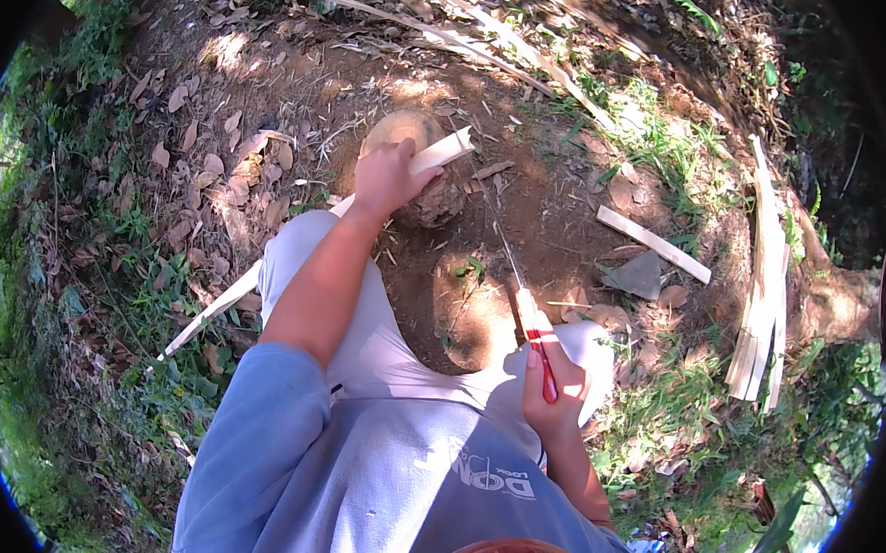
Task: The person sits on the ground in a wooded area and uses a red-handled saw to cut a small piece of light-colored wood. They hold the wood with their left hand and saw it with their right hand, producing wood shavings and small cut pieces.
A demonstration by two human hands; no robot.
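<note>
The left hand (388,177) is closed around a long pale split-bamboo slat (439,154), pressing it across the top of a round brown wooden stump (403,126) set in the bare earth ground (303,89). The slat's long axis runs from the upper right, past the stump, down to the lower left beside the person's knee. The right hand (554,388) is wrapped about the red handle of a long thin-bladed knife (522,296), whose blade points up toward the slat, seemingly just short of it.

Person: light blue short-sleeved shirt (372,493) with white chest print; pale grey-white trousers (379,343); bare forearms.
</note>
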